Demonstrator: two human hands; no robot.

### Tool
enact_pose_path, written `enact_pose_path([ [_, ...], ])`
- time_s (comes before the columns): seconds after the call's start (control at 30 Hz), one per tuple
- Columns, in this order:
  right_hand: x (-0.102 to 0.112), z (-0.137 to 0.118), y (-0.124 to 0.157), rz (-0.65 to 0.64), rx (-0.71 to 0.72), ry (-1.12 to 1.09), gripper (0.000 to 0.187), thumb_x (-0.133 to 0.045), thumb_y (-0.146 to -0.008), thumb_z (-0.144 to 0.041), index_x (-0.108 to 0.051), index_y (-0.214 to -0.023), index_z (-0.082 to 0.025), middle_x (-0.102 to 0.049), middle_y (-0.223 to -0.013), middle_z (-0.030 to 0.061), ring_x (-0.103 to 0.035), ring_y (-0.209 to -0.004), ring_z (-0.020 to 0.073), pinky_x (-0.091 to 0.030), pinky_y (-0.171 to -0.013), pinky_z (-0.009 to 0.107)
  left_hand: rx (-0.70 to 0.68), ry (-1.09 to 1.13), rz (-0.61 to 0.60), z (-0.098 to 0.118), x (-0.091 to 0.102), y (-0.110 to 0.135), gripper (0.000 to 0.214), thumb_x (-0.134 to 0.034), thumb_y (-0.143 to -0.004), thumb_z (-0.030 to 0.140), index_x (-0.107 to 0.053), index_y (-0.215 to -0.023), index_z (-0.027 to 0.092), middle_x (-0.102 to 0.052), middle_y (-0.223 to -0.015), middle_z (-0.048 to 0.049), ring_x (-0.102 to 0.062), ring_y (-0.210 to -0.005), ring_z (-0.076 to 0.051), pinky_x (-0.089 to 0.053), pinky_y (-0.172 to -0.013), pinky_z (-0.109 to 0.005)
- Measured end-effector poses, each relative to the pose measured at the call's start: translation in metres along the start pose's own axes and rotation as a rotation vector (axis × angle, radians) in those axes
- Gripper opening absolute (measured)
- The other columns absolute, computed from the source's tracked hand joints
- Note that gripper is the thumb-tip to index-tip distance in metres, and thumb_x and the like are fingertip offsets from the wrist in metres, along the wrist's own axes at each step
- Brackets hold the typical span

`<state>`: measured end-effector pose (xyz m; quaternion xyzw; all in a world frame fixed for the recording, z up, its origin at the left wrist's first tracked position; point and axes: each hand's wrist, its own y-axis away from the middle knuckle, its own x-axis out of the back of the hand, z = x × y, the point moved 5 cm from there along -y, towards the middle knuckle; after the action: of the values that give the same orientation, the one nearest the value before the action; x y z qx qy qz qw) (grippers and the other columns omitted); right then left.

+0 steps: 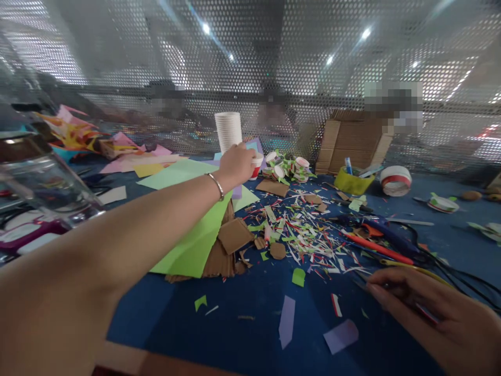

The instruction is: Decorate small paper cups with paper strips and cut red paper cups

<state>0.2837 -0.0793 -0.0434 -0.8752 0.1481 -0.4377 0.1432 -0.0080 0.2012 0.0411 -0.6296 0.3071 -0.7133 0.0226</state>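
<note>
My left hand (pixel 237 164) reaches far across the table, its fingers closed over the rim of a small red-and-white paper cup (pixel 256 167). Just behind that hand rises a tall stack of white paper cups (pixel 228 130). At the lower right, my right hand (pixel 426 308) is closed around a pair of scissors (pixel 362 279); two pointed metal tips show past the fingers, while most of the tool is hidden in the palm. Small cup pieces with green paper (pixel 278 172) lie in a pile right of the paper cup.
Green paper sheets (pixel 195 230) and cardboard (pixel 235 235) lie under my left arm. Paper scraps (pixel 313 235) cover the middle. On the right are a hot glue gun (pixel 395 232) with cables, a yellow holder (pixel 354 181) and a tape roll (pixel 395 181). A glass jar (pixel 50 177) stands left.
</note>
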Motion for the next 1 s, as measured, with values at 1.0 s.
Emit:
enact_pose_path([
  [1.0, 0.014, -0.011, -0.005, -0.09, 0.077, 0.09, 0.022, -0.067, -0.087, -0.06, -0.075, -0.091, -0.039, -0.079, -0.074, -0.0072, -0.074, -0.057, 0.0183, -0.06, -0.05, 0.023, -0.271, -0.001, 0.028, 0.013, 0.041, -0.029, 0.027, -0.056, -0.088, 0.019, -0.074, -0.108, 0.022, -0.066, -0.103, -0.0123, -0.06, -0.094, -0.03, -0.04, -0.079, -0.043],
])
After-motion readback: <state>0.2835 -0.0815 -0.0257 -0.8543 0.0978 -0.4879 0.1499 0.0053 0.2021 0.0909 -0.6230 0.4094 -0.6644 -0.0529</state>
